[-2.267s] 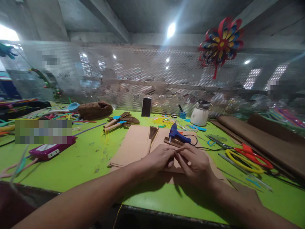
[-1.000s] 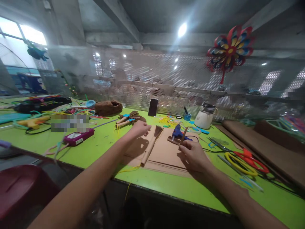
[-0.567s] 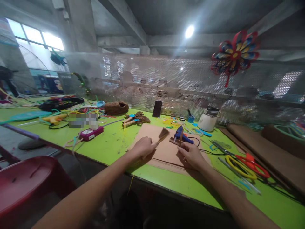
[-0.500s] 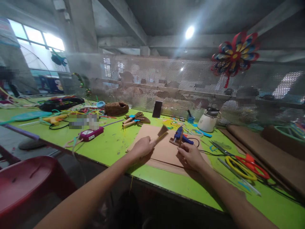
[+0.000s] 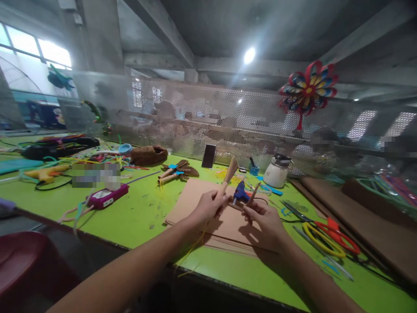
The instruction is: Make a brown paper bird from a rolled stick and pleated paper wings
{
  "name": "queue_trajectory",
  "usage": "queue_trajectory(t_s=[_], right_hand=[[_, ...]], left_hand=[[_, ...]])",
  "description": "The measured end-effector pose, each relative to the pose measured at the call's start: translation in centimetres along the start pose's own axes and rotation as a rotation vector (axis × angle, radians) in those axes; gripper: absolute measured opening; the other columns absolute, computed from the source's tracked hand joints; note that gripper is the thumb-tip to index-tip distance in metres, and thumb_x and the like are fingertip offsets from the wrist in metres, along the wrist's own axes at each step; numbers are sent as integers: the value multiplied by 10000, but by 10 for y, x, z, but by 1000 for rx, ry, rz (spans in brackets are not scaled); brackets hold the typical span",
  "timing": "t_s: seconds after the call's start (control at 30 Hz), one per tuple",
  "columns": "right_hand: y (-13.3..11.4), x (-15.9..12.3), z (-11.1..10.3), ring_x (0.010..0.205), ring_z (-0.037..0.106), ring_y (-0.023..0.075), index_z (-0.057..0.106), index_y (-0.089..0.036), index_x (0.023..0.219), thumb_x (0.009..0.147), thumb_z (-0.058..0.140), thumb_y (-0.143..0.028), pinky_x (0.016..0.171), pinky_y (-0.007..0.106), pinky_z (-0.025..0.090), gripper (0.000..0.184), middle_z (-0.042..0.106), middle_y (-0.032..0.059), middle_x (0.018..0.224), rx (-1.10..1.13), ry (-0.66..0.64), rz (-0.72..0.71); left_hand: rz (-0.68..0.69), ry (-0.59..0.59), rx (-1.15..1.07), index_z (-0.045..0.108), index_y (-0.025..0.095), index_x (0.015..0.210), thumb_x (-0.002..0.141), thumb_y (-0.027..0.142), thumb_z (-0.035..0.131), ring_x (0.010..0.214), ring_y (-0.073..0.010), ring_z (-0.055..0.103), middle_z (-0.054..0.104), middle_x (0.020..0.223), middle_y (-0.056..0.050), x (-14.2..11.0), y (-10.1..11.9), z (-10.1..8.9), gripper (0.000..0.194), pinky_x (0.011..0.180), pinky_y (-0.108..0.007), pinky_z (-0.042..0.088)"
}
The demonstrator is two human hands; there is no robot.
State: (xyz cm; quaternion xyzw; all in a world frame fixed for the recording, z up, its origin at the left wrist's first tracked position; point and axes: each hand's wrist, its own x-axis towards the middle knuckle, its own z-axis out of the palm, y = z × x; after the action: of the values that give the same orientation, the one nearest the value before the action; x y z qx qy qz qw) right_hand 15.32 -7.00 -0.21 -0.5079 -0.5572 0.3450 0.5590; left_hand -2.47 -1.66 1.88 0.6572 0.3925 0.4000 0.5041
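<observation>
Nearest me, my right hand (image 5: 265,219) pinches a narrow brown strip (image 5: 253,194) between thumb and fingertips, its free end slanting up. Just left of it, the fingers of my left hand (image 5: 210,208) are clamped round the pale handle of a fringed paper bundle (image 5: 231,171), held over brown paper sheets (image 5: 192,198) with its fringe pointing away from me. Red-handled scissors (image 5: 334,229) lie to the right on the green table (image 5: 137,221). Past my hands is a blue glue gun (image 5: 241,191); on the far side stand a white jug (image 5: 275,174) and a dark phone (image 5: 208,155).
</observation>
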Motion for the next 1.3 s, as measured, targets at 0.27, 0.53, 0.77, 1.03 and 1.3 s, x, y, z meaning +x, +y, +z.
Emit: queue_trajectory(t_s=[0.27, 0.53, 0.77, 1.03, 1.3], right_hand=[[-24, 11, 7, 520, 446, 115, 657, -140, 651, 726, 646, -410, 489, 244, 348, 280, 551, -1, 553, -139, -62, -102], [-46, 47, -12, 573, 496, 124, 649, -151, 645, 701, 676, -370, 586, 266, 397, 228, 583, 12, 603, -43, 190, -253], [-9, 30, 17, 563, 472, 125, 567, -154, 553, 750, 604, -420, 550, 245, 376, 333, 534, 3, 561, -180, -55, -115], [3, 26, 28, 552, 481, 127, 616, -144, 637, 750, 615, -412, 530, 246, 402, 291, 562, 17, 583, -136, -48, -149], [-3, 24, 30, 548, 500, 128, 665, -139, 711, 712, 665, -371, 502, 245, 414, 232, 606, 19, 616, -45, 22, -180]], left_hand=[[-162, -181, -268, 507, 166, 750, 743, 304, 471, 437, -73, 394, 453, 546, 36, -3, -6, -1, 142, 410, -185, 295], [-217, -146, -528, 529, 136, 889, 798, 287, 400, 482, -87, 465, 461, 568, 23, 13, -13, -18, 219, 435, -178, 345], [-240, -167, -423, 495, 138, 738, 830, 329, 434, 431, -52, 419, 475, 566, 22, 7, -18, -6, 221, 416, -155, 326], [-259, -230, -485, 559, 131, 806, 790, 335, 512, 454, -63, 442, 496, 605, 5, 2, -20, -3, 210, 433, -168, 367], [-206, -297, -427, 563, 152, 840, 797, 388, 527, 456, -54, 437, 485, 642, 12, -4, -20, 1, 242, 438, -167, 385]])
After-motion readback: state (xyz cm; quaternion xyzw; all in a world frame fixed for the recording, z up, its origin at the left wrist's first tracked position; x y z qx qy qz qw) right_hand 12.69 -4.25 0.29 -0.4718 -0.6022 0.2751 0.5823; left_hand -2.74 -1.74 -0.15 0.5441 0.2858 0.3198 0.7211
